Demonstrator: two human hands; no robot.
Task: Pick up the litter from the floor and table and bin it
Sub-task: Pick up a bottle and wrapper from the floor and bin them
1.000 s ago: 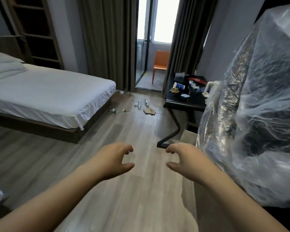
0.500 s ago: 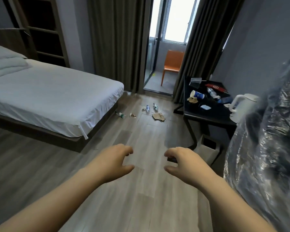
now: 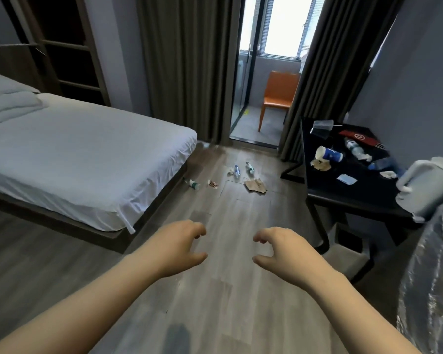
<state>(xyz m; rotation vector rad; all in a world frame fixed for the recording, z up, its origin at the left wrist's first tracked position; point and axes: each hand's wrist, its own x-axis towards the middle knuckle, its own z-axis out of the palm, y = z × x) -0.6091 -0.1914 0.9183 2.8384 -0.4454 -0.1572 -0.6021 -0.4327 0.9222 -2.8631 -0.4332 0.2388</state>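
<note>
Litter lies on the wooden floor ahead: a brown paper scrap [image 3: 255, 185], two small plastic bottles [image 3: 237, 171] [image 3: 250, 167], another bottle [image 3: 194, 184] by the bed and a small wrapper [image 3: 212, 184]. The black table [image 3: 317, 185] at the right carries a tipped paper cup [image 3: 328, 155], a crumpled brown scrap [image 3: 320, 164], plastic bottles [image 3: 354, 149] [image 3: 382, 163], tissue and a clear cup [image 3: 322, 127]. A grey bin [image 3: 343, 259] stands under the table. My left hand [image 3: 177, 247] and my right hand [image 3: 281, 251] hover side by side, fingers curled apart, holding nothing, well short of the litter.
A white bed [image 3: 82, 154] fills the left. A white kettle [image 3: 427, 185] sits at the table's near corner. Something wrapped in clear plastic [image 3: 430, 290] bulges at the right edge. Dark curtains flank a glass door with an orange chair [image 3: 279, 98] beyond it.
The view has moved forward and swung right: the plastic-wrapped bulk slid off to the right edge, the table, kettle and bin came into fuller view. Both hands keep the same empty pose.
</note>
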